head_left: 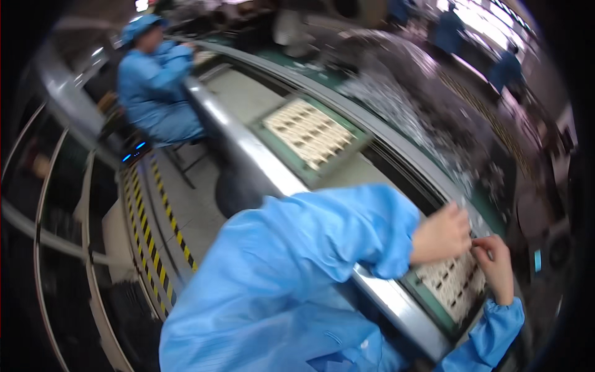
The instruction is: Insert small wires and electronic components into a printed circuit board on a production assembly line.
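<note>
Hanging over the green tray (437, 315) on the bench (396, 296), the left hand (441, 234) looks curled, the right hand (497, 270) has thumb near fingers; what they pinch, I cannot tell. The tray's near side slants along the bench edge, upper left to lower right; its long axis is partly hidden. Past the left sleeve (334, 229) lies a second tray (282, 152)

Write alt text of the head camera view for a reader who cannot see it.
A blue-sleeved person's left hand and right hand are close together over a green-edged tray with pale contents on a metal-edged bench; whether they hold anything is unclear. A similar second tray lies farther along, with a seated co-worker in blue beyond it.
</note>
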`<state>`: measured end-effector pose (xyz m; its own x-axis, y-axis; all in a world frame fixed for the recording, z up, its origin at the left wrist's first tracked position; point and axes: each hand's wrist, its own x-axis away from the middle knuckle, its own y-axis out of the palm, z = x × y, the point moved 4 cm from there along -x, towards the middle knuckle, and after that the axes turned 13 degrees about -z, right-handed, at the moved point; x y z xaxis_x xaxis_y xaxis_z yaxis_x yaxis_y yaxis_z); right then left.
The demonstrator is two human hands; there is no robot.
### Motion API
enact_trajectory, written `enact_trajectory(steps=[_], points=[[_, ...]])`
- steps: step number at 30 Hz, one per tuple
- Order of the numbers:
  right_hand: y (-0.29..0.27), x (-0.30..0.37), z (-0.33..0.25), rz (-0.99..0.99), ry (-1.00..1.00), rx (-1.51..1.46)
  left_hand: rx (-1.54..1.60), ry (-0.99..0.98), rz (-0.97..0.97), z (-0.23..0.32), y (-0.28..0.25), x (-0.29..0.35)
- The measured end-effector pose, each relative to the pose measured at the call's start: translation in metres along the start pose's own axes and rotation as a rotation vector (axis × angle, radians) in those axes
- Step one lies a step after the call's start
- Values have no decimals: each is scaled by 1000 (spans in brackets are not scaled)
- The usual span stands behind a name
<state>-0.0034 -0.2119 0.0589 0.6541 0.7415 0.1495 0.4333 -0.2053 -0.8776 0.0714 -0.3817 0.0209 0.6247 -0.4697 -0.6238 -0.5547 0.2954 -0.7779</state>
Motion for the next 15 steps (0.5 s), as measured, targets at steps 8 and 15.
enact_trajectory(steps=[8,15], points=[[-20,-127,139,243,274,411,14,-21,-207,6,29,16],[-26,-129,134,406,64,415,72,-54,-209,0,32,15]])
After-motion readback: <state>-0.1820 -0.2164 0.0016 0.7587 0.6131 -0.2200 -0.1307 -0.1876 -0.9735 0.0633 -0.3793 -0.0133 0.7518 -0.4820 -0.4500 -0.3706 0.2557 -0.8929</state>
